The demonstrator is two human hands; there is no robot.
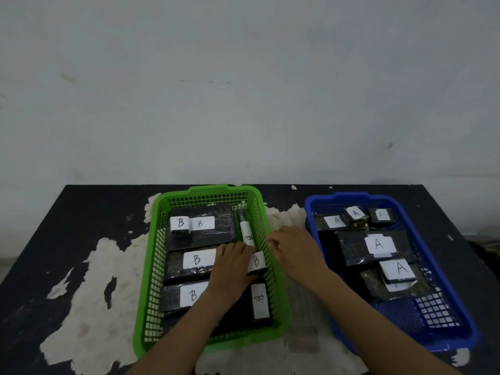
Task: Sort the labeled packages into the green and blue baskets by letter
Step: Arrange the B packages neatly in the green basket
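The green basket [151, 266] holds several black packages with white B labels, one of them a long B package [198, 259] across the middle. My left hand [232, 266] is inside this basket, its fingers on a small B package [257, 262] by the right wall. My right hand [295, 247] rests on the table just outside the green basket's right rim, fingers loosely curled, holding nothing that shows. The blue basket [454, 301] on the right holds several black packages labeled A, the largest A package [378, 244] in its middle.
Both baskets stand on a dark table [67, 239] whose surface is peeling in pale patches. A grey wall rises just behind the table's far edge. No loose packages lie on the tabletop outside the baskets.
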